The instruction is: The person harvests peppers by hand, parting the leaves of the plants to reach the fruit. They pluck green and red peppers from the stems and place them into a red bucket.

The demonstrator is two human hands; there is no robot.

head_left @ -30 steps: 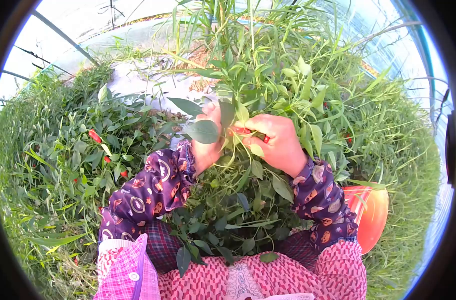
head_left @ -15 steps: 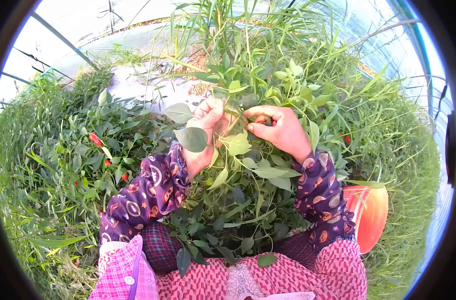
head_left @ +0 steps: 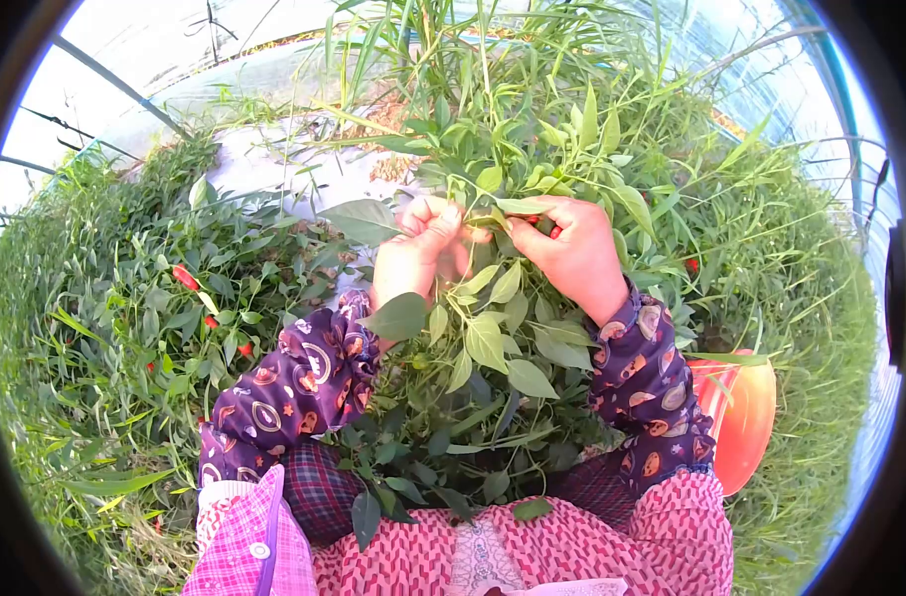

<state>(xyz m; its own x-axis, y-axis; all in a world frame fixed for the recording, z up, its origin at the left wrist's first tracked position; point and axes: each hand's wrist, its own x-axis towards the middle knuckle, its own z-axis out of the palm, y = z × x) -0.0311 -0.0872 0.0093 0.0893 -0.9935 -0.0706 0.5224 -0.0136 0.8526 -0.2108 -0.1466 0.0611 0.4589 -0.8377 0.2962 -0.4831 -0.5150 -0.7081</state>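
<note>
A leafy pepper plant (head_left: pixel 485 343) stands in front of me, its pale green leaves between my two hands. My left hand (head_left: pixel 420 246) is closed in a pinch on the plant's stem, with a broad leaf (head_left: pixel 362 221) by its knuckles. Opposite it, my right hand (head_left: pixel 577 256) is also closed, thumb and forefinger pinching at the same stem. Bits of red pepper (head_left: pixel 555 231) show inside the curled fingers of that hand. How many peppers it holds is hidden by the fingers and leaves.
A red-orange bucket (head_left: pixel 746 437) stands by my right elbow. Red peppers (head_left: pixel 186 277) hang among the plants on the left. Tall grass (head_left: pixel 413 79) grows ahead, beside pale ground sheeting (head_left: pixel 259 164). Plastic greenhouse walls and a metal frame pole (head_left: pixel 125 84) surround the bed.
Both hands have shifted slightly, the right one a little to the right, its thumb and finger now closer to the left hand's pinch. The pale leaves between them have swung and hang lower.
</note>
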